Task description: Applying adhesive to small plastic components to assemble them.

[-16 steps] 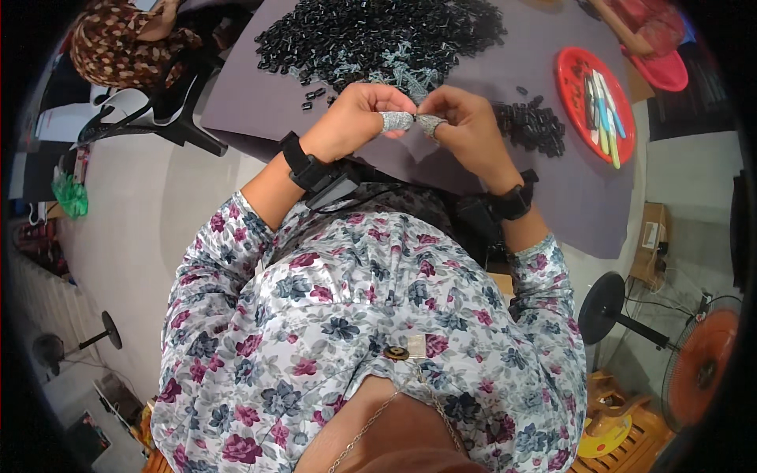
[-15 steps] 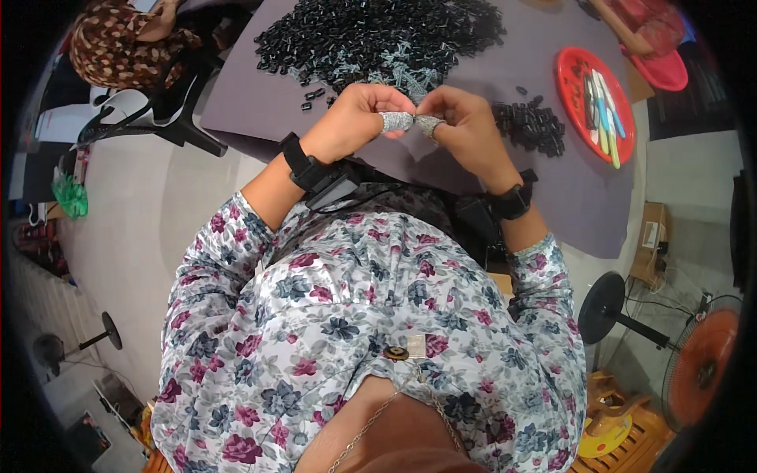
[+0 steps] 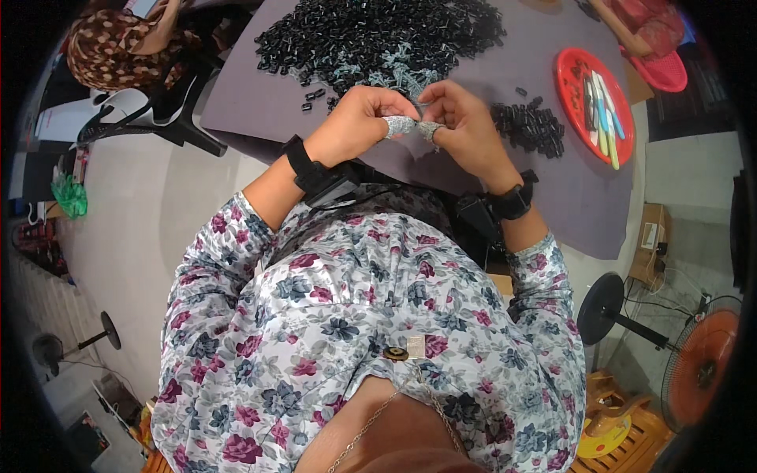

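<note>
Tiny dark piece (image 3: 419, 121), its shape mostly hidden

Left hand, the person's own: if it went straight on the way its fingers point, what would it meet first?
Probably the right hand, around its wrapped thumb; whether the left hand touches it now is unclear.

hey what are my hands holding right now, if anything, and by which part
A tiny dark piece seems pinched between the left hand and the right hand; which part is gripped cannot be told.
</note>
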{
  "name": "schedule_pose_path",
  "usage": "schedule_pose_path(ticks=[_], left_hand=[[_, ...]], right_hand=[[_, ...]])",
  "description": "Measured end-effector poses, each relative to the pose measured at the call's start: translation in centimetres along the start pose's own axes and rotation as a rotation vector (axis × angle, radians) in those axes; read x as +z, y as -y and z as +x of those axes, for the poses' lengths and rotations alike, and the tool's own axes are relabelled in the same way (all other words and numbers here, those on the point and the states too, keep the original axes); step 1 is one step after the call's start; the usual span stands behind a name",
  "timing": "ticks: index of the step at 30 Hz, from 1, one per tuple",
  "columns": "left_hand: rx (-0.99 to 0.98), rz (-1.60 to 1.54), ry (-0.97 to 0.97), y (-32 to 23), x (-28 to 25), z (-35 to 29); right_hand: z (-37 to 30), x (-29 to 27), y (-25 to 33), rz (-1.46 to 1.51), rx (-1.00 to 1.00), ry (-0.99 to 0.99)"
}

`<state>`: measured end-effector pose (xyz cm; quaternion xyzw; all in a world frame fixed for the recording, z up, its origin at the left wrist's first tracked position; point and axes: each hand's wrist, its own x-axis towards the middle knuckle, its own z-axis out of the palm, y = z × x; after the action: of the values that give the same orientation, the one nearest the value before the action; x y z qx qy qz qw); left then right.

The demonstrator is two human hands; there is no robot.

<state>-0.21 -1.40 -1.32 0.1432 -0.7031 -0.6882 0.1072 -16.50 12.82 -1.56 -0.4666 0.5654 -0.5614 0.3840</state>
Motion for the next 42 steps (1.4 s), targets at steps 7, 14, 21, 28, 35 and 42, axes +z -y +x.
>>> schedule_pose_path(ticks=[7,14,21,28,35,42], left_hand=[[0.048,0.048,0.016,-0.2,0.5,0.1],[0.032,0.184,0.016,-1.0,-0.1,-0.2],[-0.012,0.193,0.083,-0.5,-0.3,-0.9],[0.027,-0.003,-0.020,0.7,-0.9,-0.6],[-0.034,-0.107,-0.147,0.5,-2.7,-0.5],[-0.034,-0.162,-0.141,0.7,-2.9,-1.1]], right_hand=[[-0.2,-0.1,-0.1,0.060,0.037,0.042],[0.2,-0.3,0.6,0.125,0.091,0.119],[-0.1,-0.2,-0.4,0.205,0.226,0.148],[0.9,-1.3,1.0,0.073,0.216,0.110],[6.7,-5.9,-0.4,-0.892,-0.374,-0.075],[7.6,-6.7,-1.8,-0.949,-0.181,0.112]])
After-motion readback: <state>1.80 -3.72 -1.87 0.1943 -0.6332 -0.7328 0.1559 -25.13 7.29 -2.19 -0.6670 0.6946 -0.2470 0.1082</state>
